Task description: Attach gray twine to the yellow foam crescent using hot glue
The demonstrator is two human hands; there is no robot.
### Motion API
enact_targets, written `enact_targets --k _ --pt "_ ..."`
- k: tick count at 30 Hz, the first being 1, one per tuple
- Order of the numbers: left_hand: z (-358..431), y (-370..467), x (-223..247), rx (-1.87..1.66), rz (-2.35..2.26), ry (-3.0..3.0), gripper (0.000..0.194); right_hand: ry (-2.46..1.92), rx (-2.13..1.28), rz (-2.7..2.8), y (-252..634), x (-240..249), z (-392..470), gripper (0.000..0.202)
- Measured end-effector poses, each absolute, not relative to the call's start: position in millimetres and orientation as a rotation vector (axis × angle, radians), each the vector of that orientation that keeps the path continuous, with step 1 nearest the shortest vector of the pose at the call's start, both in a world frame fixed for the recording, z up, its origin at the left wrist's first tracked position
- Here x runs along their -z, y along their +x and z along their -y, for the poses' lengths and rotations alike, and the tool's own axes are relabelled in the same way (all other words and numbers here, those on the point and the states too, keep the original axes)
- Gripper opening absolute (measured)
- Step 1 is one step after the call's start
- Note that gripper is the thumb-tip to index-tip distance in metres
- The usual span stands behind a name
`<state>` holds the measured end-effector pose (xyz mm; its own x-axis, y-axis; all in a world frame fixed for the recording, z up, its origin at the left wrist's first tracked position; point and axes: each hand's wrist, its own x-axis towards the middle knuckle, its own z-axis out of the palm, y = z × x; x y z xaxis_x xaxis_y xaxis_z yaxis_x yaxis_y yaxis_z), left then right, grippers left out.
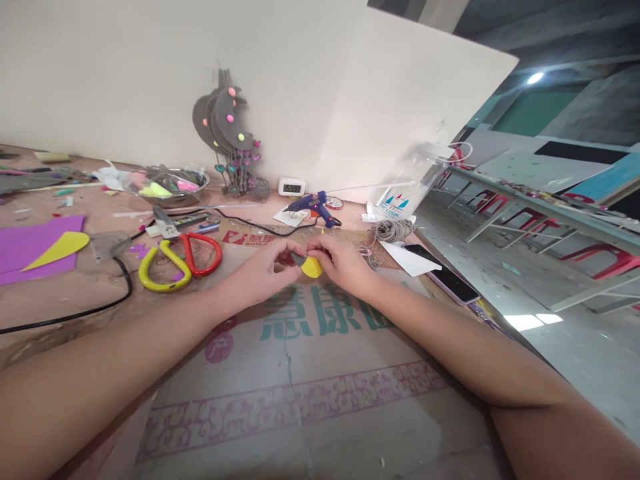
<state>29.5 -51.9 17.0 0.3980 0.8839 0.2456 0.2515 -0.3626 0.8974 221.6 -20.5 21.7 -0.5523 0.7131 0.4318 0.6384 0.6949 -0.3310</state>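
Observation:
Over the printed cardboard sheet [320, 373], both hands meet at two small pieces. My left hand [270, 268] pinches a small dark grey piece [299, 259] between thumb and fingertips. A small yellow piece with a rounded edge [313, 268] is gripped by my right hand [345, 264]. The two pieces overlap or touch; I cannot tell whether they are joined. Just beyond the hands lies a blue glue gun [316, 205]. Scissors with yellow and red handles [188, 261] rest left of my left hand.
Purple sheets [30, 250] with a yellow cutout [63, 249] lie at left, near a black cable [129, 280]. A metal bowl [193, 195] holds scraps. Grey crescent ornaments [225, 123] hang against the wall. A timer [291, 187], grey twine [393, 230] and a phone [445, 273] are around.

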Motion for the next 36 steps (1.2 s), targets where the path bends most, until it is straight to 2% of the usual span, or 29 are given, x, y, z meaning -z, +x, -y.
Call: enact_targets --k 2,6,11,24,33,36 --pt "51 28 -17 -0.994 -0.981 1.850 0.024 -1.017 -0.174 2.342 221 -18 20 0.014" --pt "46 24 -16 -1.086 -1.105 1.791 0.031 -1.015 -0.134 2.322 220 -14 20 0.015" --pt "40 20 -10 -1.229 -1.181 1.536 0.031 -1.029 -0.090 2.322 220 -14 21 0.016" --pt "40 20 -10 -1.208 -1.283 1.569 0.029 -1.024 -0.061 2.310 220 -15 21 0.015" --pt "39 21 -8 -1.208 -1.164 1.621 0.022 -1.029 -0.104 2.284 221 -15 20 0.017" --pt "38 21 -7 -1.241 -1.179 1.627 0.029 -1.031 -0.130 2.272 221 -16 21 0.017"
